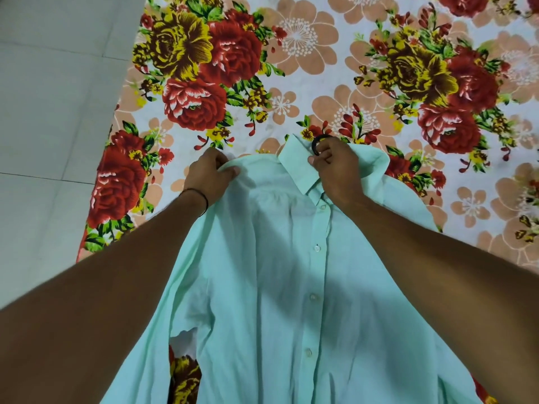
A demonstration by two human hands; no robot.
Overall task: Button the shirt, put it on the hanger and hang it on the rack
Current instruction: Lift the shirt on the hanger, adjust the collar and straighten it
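**Seating the shirt on the hanger**

The mint shirt point(277, 272), buttoned down its front, lies on the floral bedsheet point(320, 68). The right hand point(335, 167) grasps the black hanger hook point(316, 142) at the collar; the left hand point(208, 176) pinches the left shoulder seam. Best to draw that shoulder over the hidden hanger arm evenly, keeping the collar centred.

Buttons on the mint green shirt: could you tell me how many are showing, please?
4, down the mint green shirt placket: small white buttons. Others may be hidden.
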